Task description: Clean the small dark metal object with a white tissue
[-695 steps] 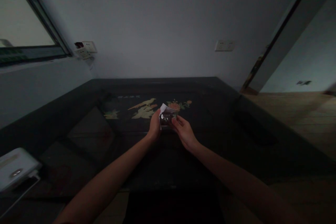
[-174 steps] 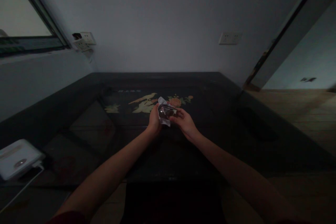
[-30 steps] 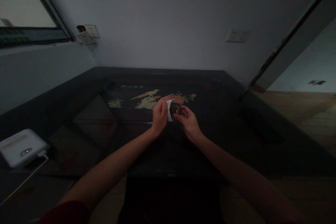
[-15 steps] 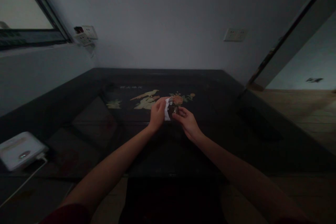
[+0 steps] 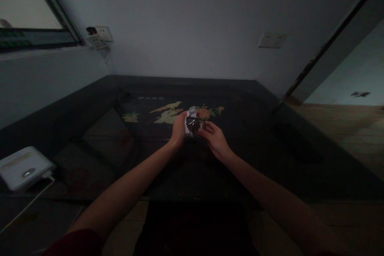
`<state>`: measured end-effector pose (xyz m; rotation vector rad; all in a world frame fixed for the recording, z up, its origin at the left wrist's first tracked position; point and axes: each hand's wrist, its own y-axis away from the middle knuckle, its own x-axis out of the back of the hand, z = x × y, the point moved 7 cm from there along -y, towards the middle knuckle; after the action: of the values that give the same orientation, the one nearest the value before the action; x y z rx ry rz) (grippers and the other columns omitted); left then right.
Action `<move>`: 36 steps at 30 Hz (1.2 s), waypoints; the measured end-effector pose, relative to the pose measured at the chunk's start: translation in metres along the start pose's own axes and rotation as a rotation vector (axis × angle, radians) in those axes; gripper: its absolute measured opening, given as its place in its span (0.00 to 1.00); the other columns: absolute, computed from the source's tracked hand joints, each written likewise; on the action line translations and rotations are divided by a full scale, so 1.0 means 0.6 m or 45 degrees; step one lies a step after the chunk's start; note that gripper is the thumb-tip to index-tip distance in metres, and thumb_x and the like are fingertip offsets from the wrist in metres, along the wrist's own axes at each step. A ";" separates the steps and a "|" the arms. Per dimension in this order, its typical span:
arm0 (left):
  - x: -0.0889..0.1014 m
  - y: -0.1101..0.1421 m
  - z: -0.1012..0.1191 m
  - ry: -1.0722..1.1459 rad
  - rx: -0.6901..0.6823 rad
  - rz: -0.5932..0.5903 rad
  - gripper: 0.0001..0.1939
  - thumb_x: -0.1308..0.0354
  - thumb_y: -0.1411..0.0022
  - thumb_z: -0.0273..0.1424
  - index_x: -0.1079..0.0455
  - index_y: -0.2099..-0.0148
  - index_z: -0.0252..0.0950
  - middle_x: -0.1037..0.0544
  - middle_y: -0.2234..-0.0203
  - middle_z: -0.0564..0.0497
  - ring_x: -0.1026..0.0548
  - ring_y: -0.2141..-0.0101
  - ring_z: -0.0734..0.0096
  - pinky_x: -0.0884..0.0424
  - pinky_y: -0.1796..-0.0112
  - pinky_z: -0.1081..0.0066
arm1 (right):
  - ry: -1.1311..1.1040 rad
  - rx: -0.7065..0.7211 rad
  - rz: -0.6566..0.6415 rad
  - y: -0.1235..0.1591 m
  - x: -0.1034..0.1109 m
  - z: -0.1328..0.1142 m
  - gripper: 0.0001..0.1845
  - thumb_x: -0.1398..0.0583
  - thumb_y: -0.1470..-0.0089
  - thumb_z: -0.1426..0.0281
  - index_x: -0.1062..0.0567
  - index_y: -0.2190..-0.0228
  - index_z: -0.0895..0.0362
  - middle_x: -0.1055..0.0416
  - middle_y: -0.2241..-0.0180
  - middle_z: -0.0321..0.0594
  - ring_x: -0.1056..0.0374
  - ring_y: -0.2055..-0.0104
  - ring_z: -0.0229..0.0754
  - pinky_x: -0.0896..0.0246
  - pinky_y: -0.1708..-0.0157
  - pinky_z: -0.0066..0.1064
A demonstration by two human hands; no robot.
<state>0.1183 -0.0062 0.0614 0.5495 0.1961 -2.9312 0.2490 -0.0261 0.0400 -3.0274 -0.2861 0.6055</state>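
Observation:
Over the middle of the dark table, my two hands are close together. A crumpled white tissue or cloth is in my left hand, its fingers closed round it and partly hidden behind. Against the white piece lies a small dark, glossy object; its kind is too dim to make out. My right hand pinches the right end of that object between thumb and fingers.
A white box-shaped device with a white cable stands at the left edge. Bird and flower pictures decorate the tabletop. Behind it rises a wall with a socket plate. A dark flat object lies at right.
The dark glossy object has turned from upright to more sideways and shows wider. More of the white piece now sticks up above it. My hands stay in nearly the same place.

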 end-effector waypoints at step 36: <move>-0.008 0.022 0.013 -0.131 -0.248 0.012 0.19 0.55 0.35 0.40 0.28 0.57 0.33 0.22 0.62 0.46 0.24 0.60 0.65 0.31 0.55 0.66 | 0.010 0.066 0.110 -0.001 0.007 -0.015 0.27 0.28 0.71 0.69 0.26 0.64 0.54 0.24 0.61 0.38 0.29 0.56 0.44 0.38 0.49 0.40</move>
<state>0.1226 -0.0199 0.0691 0.3691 0.4588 -2.8786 0.2558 -0.0246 0.0469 -3.0045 -0.1379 0.5961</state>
